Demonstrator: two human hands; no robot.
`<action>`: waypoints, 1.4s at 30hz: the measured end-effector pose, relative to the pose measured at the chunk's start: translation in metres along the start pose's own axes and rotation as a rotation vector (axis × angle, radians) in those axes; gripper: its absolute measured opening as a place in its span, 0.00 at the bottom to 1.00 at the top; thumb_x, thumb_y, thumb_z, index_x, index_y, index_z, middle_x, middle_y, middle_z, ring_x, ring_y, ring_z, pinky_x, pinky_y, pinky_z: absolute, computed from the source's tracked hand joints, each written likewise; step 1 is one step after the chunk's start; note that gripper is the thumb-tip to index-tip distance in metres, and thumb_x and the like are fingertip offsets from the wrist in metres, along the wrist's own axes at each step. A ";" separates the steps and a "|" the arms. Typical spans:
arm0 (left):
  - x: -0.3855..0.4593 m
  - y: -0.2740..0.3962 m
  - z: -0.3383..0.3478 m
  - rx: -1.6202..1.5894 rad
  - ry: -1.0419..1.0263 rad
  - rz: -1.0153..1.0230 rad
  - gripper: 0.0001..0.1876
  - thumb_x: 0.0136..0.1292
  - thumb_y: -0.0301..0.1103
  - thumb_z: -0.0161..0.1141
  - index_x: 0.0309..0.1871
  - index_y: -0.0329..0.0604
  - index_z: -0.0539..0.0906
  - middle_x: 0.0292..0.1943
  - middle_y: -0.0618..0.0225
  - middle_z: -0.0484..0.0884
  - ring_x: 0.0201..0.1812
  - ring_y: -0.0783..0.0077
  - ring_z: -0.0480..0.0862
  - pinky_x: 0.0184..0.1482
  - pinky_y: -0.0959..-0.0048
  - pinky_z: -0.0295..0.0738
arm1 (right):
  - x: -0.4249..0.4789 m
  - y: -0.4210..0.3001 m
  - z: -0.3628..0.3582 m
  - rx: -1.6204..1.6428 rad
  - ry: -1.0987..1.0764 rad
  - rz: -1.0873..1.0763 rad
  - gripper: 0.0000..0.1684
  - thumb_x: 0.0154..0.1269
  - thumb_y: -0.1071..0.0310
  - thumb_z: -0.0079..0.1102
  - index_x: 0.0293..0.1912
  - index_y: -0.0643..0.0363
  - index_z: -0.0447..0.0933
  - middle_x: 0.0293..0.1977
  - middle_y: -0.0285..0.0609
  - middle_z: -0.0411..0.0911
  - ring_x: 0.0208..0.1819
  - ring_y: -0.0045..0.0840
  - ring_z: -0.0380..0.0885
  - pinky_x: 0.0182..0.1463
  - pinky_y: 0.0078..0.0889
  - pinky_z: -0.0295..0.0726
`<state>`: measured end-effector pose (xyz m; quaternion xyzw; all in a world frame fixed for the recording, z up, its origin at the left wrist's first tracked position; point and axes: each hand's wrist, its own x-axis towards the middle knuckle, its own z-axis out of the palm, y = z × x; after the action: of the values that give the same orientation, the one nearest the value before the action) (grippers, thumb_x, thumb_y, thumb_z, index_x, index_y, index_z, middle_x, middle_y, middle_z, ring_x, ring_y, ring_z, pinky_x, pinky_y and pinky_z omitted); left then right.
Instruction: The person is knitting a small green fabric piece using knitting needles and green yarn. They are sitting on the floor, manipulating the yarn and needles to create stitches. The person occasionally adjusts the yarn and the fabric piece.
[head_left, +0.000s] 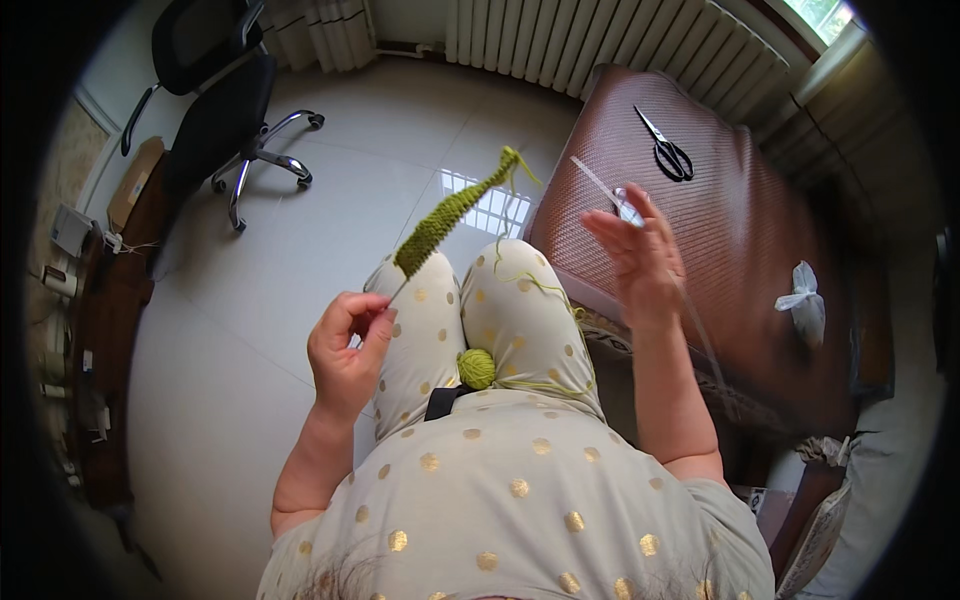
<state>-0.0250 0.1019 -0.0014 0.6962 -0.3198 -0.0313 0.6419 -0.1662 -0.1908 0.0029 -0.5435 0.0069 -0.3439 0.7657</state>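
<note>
My left hand (346, 349) pinches a thin knitting needle (399, 291) between thumb and fingertips. From its far end a narrow strip of green knitting (442, 226) slants up and to the right, wide near the needle and tapering to a tip with a loose tail. A green yarn strand (529, 277) trails over my right thigh. The yarn ball (476, 368) sits in my lap. My right hand (641, 262) is raised, slightly blurred, fingers apart. By its fingers are a shiny clear object (628, 208) and a pale narrow strip (592, 176); whether they are gripped is unclear.
To the right, a brown woven mat (720, 217) covers a bed-like surface holding black-handled scissors (673, 157) and a knotted plastic bag (806, 304). A wheeled office chair (225, 120) and a cluttered dark desk (112, 330) stand left. A radiator (570, 41) lines the far wall.
</note>
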 end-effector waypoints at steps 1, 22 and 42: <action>-0.001 0.002 0.003 0.021 -0.017 0.018 0.06 0.61 0.19 0.63 0.39 0.38 0.80 0.30 0.74 0.78 0.27 0.84 0.74 0.32 0.84 0.70 | 0.000 0.011 0.004 0.007 0.050 0.082 0.26 0.79 0.59 0.41 0.68 0.62 0.62 0.55 0.50 0.78 0.62 0.32 0.74 0.70 0.38 0.63; 0.015 -0.005 -0.007 0.245 -0.149 -0.055 0.06 0.59 0.17 0.62 0.38 0.36 0.82 0.28 0.72 0.79 0.27 0.84 0.74 0.31 0.85 0.70 | 0.023 -0.021 -0.079 -0.719 0.040 0.085 0.12 0.68 0.63 0.61 0.45 0.61 0.75 0.38 0.37 0.78 0.37 0.17 0.74 0.40 0.22 0.74; 0.078 -0.014 0.029 0.444 -0.458 -0.202 0.08 0.56 0.17 0.62 0.38 0.35 0.82 0.32 0.67 0.80 0.32 0.78 0.77 0.36 0.80 0.72 | 0.060 0.072 -0.050 -0.167 -0.342 0.453 0.07 0.67 0.72 0.60 0.44 0.62 0.80 0.35 0.34 0.81 0.35 0.09 0.76 0.38 0.13 0.74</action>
<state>0.0292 0.0379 0.0097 0.8224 -0.3838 -0.1799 0.3795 -0.1024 -0.2521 -0.0560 -0.6393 0.0272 -0.0657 0.7657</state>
